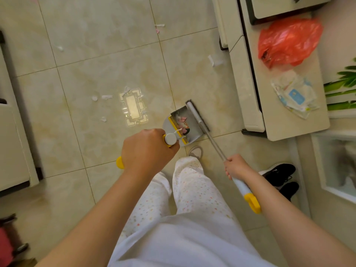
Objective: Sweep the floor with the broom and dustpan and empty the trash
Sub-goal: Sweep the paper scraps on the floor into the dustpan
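Both hands grip: left hand (147,149) dustpan (178,126), right hand (236,166) broom (198,117).

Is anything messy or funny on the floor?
Yes. A clear plastic packaging tray lies on the beige tiled floor, with torn white paper scraps scattered around: litter not yet swept into the grey dustpan.

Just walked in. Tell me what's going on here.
A person is sweeping a tiled floor. The left hand grips the dustpan by its handle; the right hand grips the broom, whose head sits at the dustpan's mouth. Some litter is already in the pan. A clear plastic tray and paper scraps lie unswept nearby.
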A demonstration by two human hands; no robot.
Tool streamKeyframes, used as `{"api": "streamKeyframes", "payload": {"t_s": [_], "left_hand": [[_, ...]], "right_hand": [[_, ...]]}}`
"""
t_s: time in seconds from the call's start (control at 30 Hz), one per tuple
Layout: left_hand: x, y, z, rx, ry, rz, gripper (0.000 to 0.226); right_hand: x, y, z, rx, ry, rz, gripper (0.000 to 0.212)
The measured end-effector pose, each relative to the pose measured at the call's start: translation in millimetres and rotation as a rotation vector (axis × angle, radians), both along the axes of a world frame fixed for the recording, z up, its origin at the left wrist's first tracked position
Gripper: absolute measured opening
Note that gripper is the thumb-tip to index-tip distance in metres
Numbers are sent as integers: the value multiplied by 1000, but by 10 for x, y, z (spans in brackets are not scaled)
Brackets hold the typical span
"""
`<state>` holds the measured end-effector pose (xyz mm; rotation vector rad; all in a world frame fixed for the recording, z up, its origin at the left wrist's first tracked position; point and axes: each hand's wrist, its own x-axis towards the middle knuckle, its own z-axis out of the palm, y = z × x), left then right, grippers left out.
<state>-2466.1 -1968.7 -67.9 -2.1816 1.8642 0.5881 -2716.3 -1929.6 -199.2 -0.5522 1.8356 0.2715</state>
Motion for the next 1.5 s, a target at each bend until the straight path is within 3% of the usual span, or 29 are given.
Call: {"api": "streamKeyframes", "payload": {"t_s": [0.33, 0.7, 0.93, 1.17, 1.37, 1.5], "left_hand": [[21, 55, 6, 8, 10, -34, 50], [112, 168, 39, 17, 0, -32, 51], [368, 314, 171, -1, -23, -64, 49], [699, 396, 124, -28, -21, 89, 50], [868, 441, 47, -23, -32, 111, 53], [943, 498, 37, -26, -24, 126, 54]], "right_hand": [[-248, -144, 709, -62, -127, -285, 12], [201, -310, 200, -96, -53, -248, 13], [360, -271, -108, -133, 19, 67, 22], [561, -281, -289, -35, 28, 283, 8], [761, -222, 101, 47, -123, 58, 23], [684, -179, 401, 94, -200, -120, 17]]}}
